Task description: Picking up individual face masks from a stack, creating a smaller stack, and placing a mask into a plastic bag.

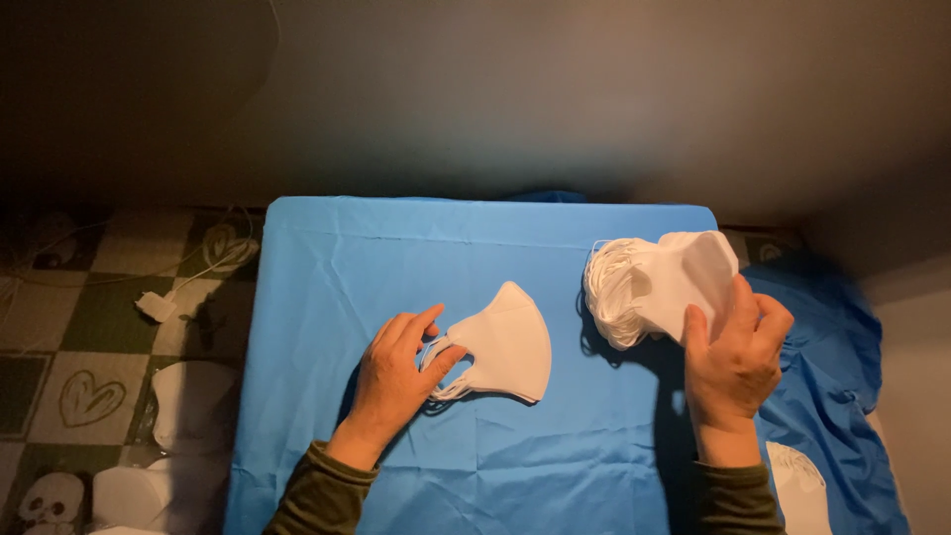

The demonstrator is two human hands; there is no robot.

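A small stack of folded white face masks (507, 342) lies in the middle of a table covered with blue cloth (416, 258). My left hand (394, 378) rests on the cloth with its fingers on the ear loops at the stack's left edge. My right hand (733, 362) is raised above the table's right side and grips a thick bundle of white masks (659, 282), whose ear loops fan out to the left.
More white masks (183, 401) lie on the checkered floor mat (59, 327) to the left, with a white cable and plug (156, 305). Blue fabric (842, 347) hangs off the right side, with another white mask (800, 485) on it. A wall stands behind.
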